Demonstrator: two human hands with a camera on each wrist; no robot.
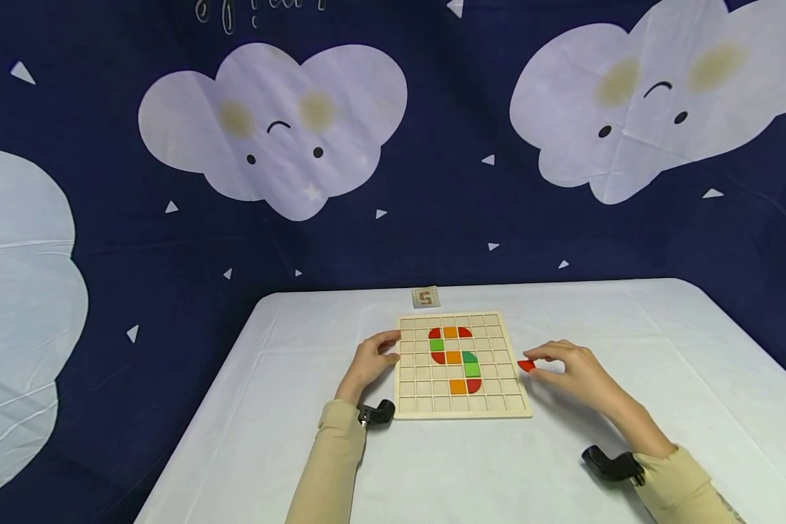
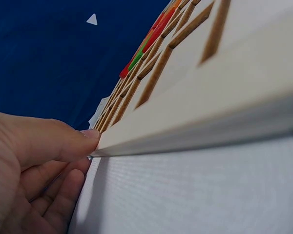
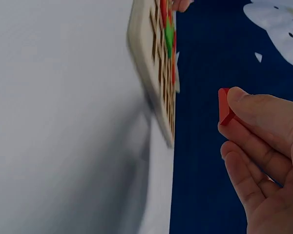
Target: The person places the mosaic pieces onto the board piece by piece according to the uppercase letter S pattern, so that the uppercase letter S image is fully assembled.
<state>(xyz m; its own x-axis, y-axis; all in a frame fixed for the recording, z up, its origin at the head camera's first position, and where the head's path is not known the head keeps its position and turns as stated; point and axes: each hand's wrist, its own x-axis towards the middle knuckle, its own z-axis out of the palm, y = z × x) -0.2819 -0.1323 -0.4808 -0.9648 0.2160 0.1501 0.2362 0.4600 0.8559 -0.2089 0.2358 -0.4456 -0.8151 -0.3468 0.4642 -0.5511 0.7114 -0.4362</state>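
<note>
A pale wooden grid board (image 1: 426, 404) lies on the table, bearing red, orange and green tiles in an S-like curve. My left hand (image 1: 369, 364) rests against the board's left edge. In the left wrist view its thumb (image 2: 78, 142) touches the rim, while the other fingers are partly hidden. Off the board's right side, my right hand (image 1: 576, 371) pinches a red rounded tile (image 1: 527, 365) between thumb and fingers. The right wrist view shows this red tile (image 3: 224, 106) held edge-on, apart from the board (image 3: 149, 73).
Behind the board lies a small card (image 1: 426, 297) with an S-like pattern. A white cloth covers the table (image 1: 288, 364). Dark blue fabric with clouds (image 1: 275, 131) hangs at the back. Black wrist devices (image 1: 609, 464) sit at both sleeves.
</note>
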